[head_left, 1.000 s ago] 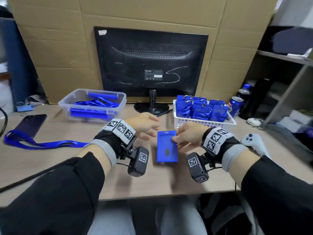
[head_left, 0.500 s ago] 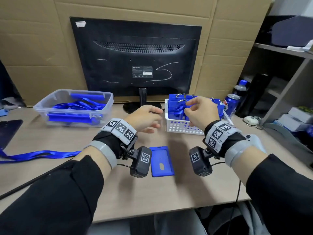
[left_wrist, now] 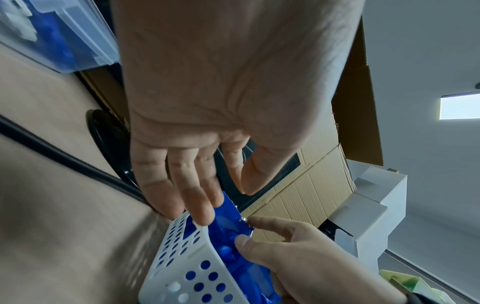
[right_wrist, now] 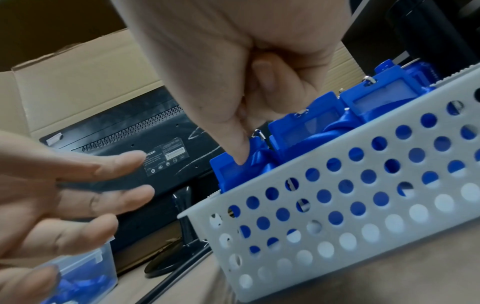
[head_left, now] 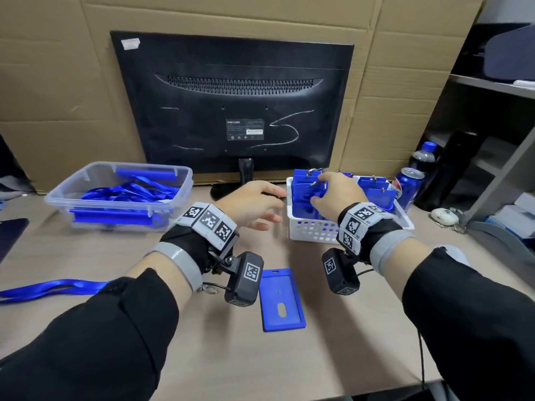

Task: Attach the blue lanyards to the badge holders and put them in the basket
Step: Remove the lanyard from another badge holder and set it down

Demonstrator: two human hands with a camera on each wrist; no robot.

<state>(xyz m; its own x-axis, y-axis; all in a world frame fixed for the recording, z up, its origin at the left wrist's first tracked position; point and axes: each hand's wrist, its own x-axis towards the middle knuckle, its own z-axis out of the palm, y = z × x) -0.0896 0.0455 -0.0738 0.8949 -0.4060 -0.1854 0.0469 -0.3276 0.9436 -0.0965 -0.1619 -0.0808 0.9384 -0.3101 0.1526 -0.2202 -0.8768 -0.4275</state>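
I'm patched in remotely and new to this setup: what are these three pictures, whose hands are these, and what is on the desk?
No robot: a person wearing one camera on the head and one on each wrist. The head view looks down at the desk; each wrist view looks along its hand. The right hand pinches a lanyard clip on a finished badge in the white basket. The left hand hovers open beside the basket. One blue badge holder lies bare on the desk, a loose blue lanyard lies at the left, and a clear bin holds more.
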